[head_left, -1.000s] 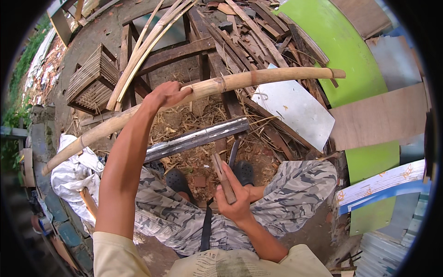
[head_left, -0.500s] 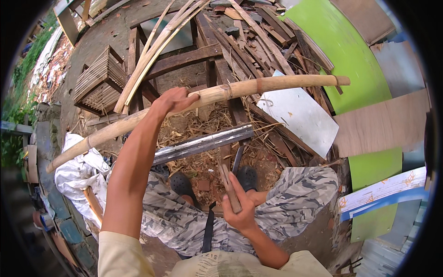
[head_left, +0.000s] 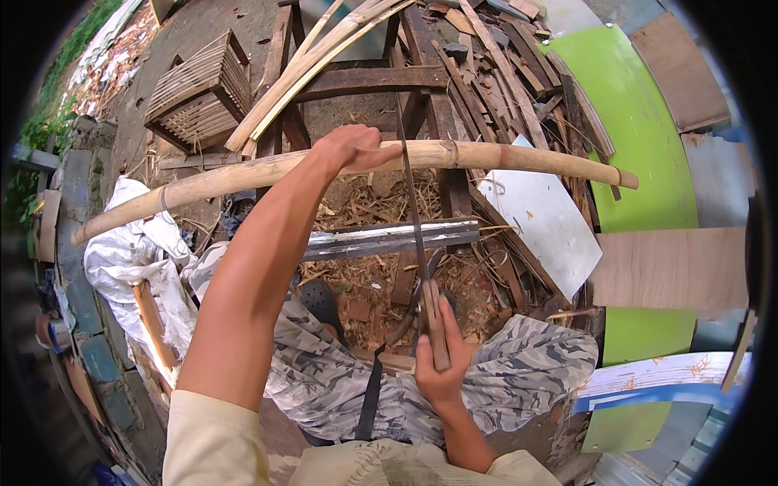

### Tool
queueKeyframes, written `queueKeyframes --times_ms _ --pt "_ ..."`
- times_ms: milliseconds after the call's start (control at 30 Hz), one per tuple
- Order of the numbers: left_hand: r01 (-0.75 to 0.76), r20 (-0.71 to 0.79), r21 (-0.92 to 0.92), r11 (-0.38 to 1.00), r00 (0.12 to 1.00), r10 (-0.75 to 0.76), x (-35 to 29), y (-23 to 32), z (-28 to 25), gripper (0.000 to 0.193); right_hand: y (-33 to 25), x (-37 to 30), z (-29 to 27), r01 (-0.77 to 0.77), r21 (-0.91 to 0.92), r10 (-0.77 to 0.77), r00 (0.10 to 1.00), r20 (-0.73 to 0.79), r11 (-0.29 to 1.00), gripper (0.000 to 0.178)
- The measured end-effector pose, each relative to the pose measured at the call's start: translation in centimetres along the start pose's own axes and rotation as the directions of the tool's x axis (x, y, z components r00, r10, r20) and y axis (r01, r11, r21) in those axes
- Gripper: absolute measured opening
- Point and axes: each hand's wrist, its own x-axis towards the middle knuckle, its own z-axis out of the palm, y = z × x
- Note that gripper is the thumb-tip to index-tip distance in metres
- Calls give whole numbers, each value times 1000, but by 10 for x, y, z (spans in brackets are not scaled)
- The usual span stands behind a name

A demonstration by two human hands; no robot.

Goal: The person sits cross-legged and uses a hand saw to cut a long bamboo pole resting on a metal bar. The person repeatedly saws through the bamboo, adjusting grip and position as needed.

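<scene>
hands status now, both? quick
Left hand: closed around the bamboo pole, gripping from above.
Right hand: closed on the long knife by its wooden handle.

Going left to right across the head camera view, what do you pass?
White plastic sheet → slatted wooden crate → left hand gripping the bamboo pole → long blade held by the right hand → grey metal sheet → green board.

Bare dirt ground (head_left: 203,32) carries wood shavings (head_left: 365,279), scrap planks (head_left: 494,73), a white sheet (head_left: 543,219) and a slatted crate (head_left: 198,93).
</scene>
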Motion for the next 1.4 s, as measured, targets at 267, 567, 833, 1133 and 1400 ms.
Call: queueKeyframes --times_ms 267,567,833,1133,1400 --pt "23 42 39 999 999 -24 1 -8 -2 82 15 53 29 86 -177 -102 991 -84 980 60" --pt "39 13 56 998 999 -40 1 0 2 83 15 78 29 22 -182 -28 999 -29 983 62" --pt "37 56 71 997 998 -41 -6 5 -8 81 2 -23 -2 102 -263 -101 995 16 959 67" --pt "-59 -30 48 997 998 60 -2 4 2 71 30 118 40 2 -21 -3 998 -65 1000 59" --pt "11 -6 59 998 1000 -11 -5 4 -2 80 -13 -21 6 58 -174 -58 998 9 983 62"
